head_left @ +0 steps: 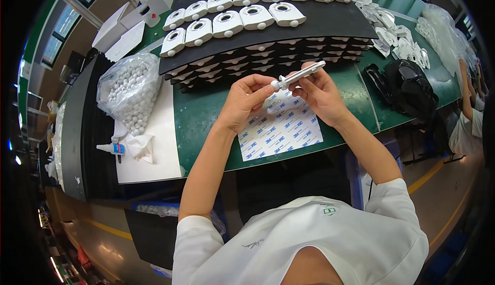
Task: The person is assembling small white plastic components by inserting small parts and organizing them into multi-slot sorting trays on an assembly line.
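Note:
Between my two hands, above a printed sheet (281,130), is a white plastic housing (304,72) seen edge-on. My right hand (322,95) grips the housing with thumb and fingers. A small white ball (275,85) sits at the housing's near left end, pinched by the thumb and forefinger of my left hand (245,102). Whether the ball is fixed to the housing I cannot tell. Farther back, rows of similar white housings (227,23), each with a round opening and a ball at its front, lie on a stack of black boards (330,22).
On the left are a clear bag of white balls (135,81), a small glue bottle (111,148) and crumpled tissue (139,147) on a white board (165,156). Loose white parts (386,30) and a black bag (410,86) lie to the right. Another person's arm (465,89) shows at far right.

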The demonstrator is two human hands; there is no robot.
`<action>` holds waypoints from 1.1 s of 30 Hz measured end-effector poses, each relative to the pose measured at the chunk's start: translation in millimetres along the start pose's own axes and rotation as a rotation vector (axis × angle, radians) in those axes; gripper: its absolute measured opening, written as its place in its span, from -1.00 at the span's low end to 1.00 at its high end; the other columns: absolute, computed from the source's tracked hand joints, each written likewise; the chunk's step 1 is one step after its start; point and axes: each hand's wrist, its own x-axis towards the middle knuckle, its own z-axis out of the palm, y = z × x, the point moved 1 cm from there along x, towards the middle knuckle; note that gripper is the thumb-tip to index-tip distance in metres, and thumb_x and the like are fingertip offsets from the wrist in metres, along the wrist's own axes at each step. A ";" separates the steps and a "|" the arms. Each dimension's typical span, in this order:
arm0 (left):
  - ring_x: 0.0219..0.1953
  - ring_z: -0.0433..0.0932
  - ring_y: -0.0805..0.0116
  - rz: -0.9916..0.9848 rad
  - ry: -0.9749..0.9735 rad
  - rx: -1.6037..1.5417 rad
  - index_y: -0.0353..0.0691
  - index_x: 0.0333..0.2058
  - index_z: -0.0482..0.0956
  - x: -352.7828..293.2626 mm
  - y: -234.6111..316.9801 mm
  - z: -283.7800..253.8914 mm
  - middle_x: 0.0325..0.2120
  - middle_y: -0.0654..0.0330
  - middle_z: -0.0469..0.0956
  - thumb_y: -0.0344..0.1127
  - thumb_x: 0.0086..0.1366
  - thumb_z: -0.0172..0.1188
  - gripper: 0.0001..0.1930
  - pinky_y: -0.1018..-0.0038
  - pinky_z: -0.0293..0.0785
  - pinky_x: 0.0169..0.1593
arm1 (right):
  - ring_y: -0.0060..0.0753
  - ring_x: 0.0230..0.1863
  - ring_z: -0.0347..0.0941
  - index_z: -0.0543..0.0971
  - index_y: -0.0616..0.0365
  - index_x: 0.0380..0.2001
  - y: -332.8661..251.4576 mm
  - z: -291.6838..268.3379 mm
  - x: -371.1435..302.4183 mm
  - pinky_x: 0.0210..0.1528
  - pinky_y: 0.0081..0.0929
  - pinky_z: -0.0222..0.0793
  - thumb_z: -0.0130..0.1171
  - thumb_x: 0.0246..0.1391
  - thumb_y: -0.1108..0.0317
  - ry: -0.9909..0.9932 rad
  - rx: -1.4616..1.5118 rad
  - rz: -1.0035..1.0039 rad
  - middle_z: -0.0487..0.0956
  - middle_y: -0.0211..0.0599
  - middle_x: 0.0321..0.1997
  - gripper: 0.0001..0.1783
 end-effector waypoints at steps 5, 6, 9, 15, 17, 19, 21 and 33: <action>-0.70 0.20 0.73 -0.010 -0.019 0.030 -0.24 -0.35 0.52 0.0 -0.4 -0.4 -0.55 0.33 0.50 -0.39 0.07 0.26 -0.83 0.76 0.02 -0.66 | -0.44 -0.16 0.39 0.27 0.02 -0.11 -2.1 0.9 -0.7 -0.15 -0.47 0.29 -0.07 0.17 0.40 0.012 -0.030 0.009 0.47 -0.26 -0.12 -0.79; -0.70 0.20 0.73 -0.010 -0.020 0.031 -0.24 -0.35 0.52 0.0 -0.4 -0.1 -0.55 0.33 0.50 -0.39 0.07 0.26 -0.83 0.76 0.02 -0.66 | -0.44 -0.17 0.39 0.27 0.02 -0.12 -2.5 1.4 -0.9 -0.16 -0.47 0.28 -0.08 0.17 0.40 0.028 -0.042 0.011 0.47 -0.27 -0.12 -0.80; -0.70 0.19 0.72 -0.027 -0.018 0.068 -0.24 -0.38 0.52 -0.2 -0.2 1.9 -0.57 0.34 0.48 -0.39 0.06 0.26 -0.85 0.76 0.02 -0.66 | -0.45 -0.19 0.39 0.27 0.02 -0.11 0.0 0.5 -0.7 -0.18 -0.48 0.28 -0.07 0.17 0.41 -0.008 -0.040 0.016 0.47 -0.27 -0.14 -0.78; -0.66 0.25 0.71 0.035 0.009 0.250 -0.23 -0.51 0.48 -2.2 0.0 3.4 -0.61 0.38 0.45 -0.44 -0.09 0.36 -0.81 0.76 0.12 -0.60 | -0.53 -0.34 0.37 0.26 0.08 -0.14 -8.0 9.8 -3.6 -0.30 -0.59 0.30 -0.03 0.15 0.43 -0.081 -0.164 0.031 0.47 -0.30 -0.19 -0.78; -0.61 0.28 0.70 0.186 -0.087 0.360 -0.21 -0.57 0.44 -0.7 -0.7 3.1 -0.62 0.40 0.42 -0.47 -0.22 0.43 -0.72 0.75 0.18 -0.53 | -0.54 -0.37 0.36 0.26 0.09 -0.15 -11.6 8.7 -5.9 -0.33 -0.60 0.30 -0.02 0.14 0.43 -0.136 -0.201 0.011 0.46 -0.31 -0.22 -0.78; -0.59 0.28 0.71 0.187 -0.098 0.396 -0.21 -0.58 0.43 -1.2 1.1 1.7 -0.63 0.41 0.40 -0.48 -0.26 0.44 -0.70 0.74 0.18 -0.51 | -0.57 -0.37 0.36 0.28 0.13 -0.18 -18.7 9.5 -7.4 -0.35 -0.61 0.32 0.01 0.11 0.47 -0.213 -0.277 -0.033 0.46 -0.37 -0.28 -0.79; -0.58 0.26 0.71 0.164 -0.088 0.419 -0.20 -0.58 0.42 -2.8 -1.0 1.5 -0.64 0.43 0.36 -0.50 -0.29 0.42 -0.69 0.73 0.19 -0.49 | -0.59 -0.35 0.36 0.30 0.14 -0.20 -30.1 13.2 -7.1 -0.33 -0.61 0.32 0.02 0.09 0.49 -0.227 -0.369 -0.061 0.45 -0.38 -0.28 -0.79; -0.57 0.23 0.58 -0.050 0.070 -0.529 -0.24 -0.19 0.33 6.6 1.1 -17.1 -0.46 0.23 0.33 -0.35 0.32 -0.11 -0.86 0.76 -0.03 -0.72 | -0.68 -0.40 0.31 0.44 0.29 -0.06 -154.0 -40.3 82.3 -0.38 -0.67 0.27 0.09 0.04 0.24 0.260 -1.140 -0.071 0.50 -0.42 -0.42 -0.57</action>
